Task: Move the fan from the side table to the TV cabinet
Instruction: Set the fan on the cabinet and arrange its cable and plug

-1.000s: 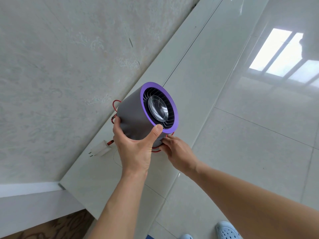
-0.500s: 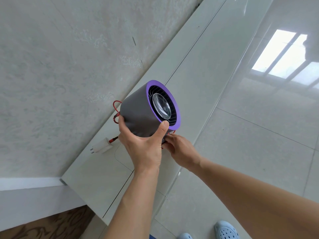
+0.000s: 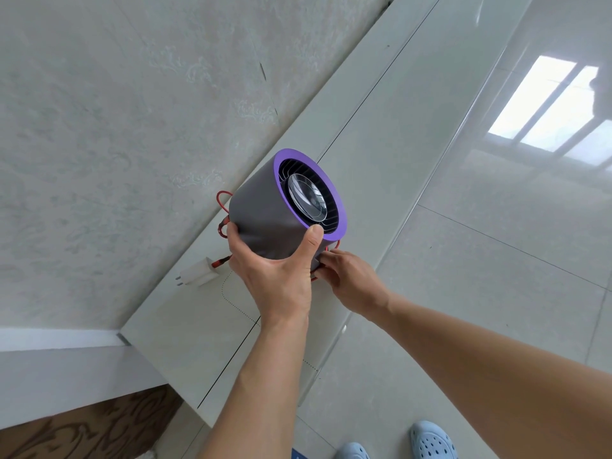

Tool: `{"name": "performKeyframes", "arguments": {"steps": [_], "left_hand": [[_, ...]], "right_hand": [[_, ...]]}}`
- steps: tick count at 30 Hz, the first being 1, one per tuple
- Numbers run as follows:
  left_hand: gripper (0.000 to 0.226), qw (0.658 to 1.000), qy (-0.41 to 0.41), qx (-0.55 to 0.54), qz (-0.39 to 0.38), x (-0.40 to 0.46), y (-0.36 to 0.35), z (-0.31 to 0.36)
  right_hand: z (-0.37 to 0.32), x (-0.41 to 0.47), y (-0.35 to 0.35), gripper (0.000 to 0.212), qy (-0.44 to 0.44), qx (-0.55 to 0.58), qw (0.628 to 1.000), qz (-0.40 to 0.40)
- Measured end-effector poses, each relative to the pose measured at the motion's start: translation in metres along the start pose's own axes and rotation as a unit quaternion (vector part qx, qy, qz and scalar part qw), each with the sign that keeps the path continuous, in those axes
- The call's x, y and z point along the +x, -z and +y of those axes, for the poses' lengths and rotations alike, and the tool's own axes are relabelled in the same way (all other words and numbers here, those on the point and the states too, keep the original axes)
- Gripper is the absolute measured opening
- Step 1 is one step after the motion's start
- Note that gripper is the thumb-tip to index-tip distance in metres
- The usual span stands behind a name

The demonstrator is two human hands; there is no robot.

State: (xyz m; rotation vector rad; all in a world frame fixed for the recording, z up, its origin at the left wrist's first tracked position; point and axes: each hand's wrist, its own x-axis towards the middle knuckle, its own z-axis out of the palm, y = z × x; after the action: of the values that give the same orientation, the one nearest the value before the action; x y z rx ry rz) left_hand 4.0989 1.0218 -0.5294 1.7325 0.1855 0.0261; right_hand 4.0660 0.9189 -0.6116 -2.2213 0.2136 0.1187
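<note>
Left hand [image 3: 276,276] & right hand [image 3: 347,276] grip smooth grey cylindrical fan [image 3: 265,210], purple-rimmed.

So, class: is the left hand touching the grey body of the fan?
Touching. The head view shows the left hand wrapped round the fan, thumb pressed near its purple rim, fingers at the rear edge.

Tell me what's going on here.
A person is setting a fan on the long pale cabinet by the wall. The left hand grips the grey body from below, thumb up by the purple rim. The right hand holds its base on the floor side, where a red cord loops round. The cord's white plug lies on the cabinet top. Whether the fan's base already rests on the cabinet cannot be told.
</note>
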Motion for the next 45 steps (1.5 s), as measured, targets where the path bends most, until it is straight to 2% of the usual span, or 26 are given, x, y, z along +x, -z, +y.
{"name": "performKeyframes", "arguments": {"steps": [15, 17, 20, 22, 23, 26, 29, 32, 37, 45], "left_hand": [[0.118, 0.999, 0.014, 0.030, -0.016, -0.005, 0.002, 0.011], [0.120, 0.999, 0.018, 0.037, -0.020, -0.004, 0.002, 0.012], [0.118, 0.997, 0.033, 0.060, -0.048, -0.004, 0.008, 0.017], [0.108, 0.995, 0.050, 0.055, -0.065, -0.006, 0.014, 0.023], [0.096, 0.995, 0.069, 0.048, -0.061, -0.008, 0.016, 0.028], [0.056, 0.986, 0.165, 0.037, -0.007, -0.017, 0.027, 0.034], [0.037, 0.969, 0.249, -0.002, -0.002, -0.031, 0.041, 0.030], [0.027, 0.961, 0.276, 0.009, -0.014, -0.046, 0.053, 0.029], [0.012, 0.959, 0.283, 0.014, -0.004, -0.052, 0.067, 0.037], [0.018, 0.961, 0.273, 0.046, 0.024, -0.032, 0.096, 0.023]], "right_hand": [[-0.003, -0.002, 0.006, 0.015, -0.025, 0.002, 0.999, -0.028], [-0.006, -0.002, 0.010, 0.022, -0.032, -0.011, 0.999, -0.036], [-0.011, -0.008, 0.017, 0.049, -0.051, -0.035, 0.997, -0.054], [-0.015, -0.017, 0.022, 0.059, -0.072, -0.031, 0.996, -0.045], [-0.016, -0.021, 0.023, 0.059, -0.084, -0.024, 0.996, -0.029], [-0.016, -0.032, 0.026, 0.041, -0.136, 0.012, 0.990, 0.030], [-0.020, -0.043, 0.029, 0.025, -0.165, 0.041, 0.985, 0.033], [-0.034, -0.053, 0.033, 0.024, -0.161, 0.074, 0.984, 0.007], [-0.066, -0.058, 0.032, 0.034, -0.114, 0.068, 0.991, -0.035], [-0.113, -0.038, 0.018, 0.025, -0.029, 0.035, 0.995, -0.090]]}}
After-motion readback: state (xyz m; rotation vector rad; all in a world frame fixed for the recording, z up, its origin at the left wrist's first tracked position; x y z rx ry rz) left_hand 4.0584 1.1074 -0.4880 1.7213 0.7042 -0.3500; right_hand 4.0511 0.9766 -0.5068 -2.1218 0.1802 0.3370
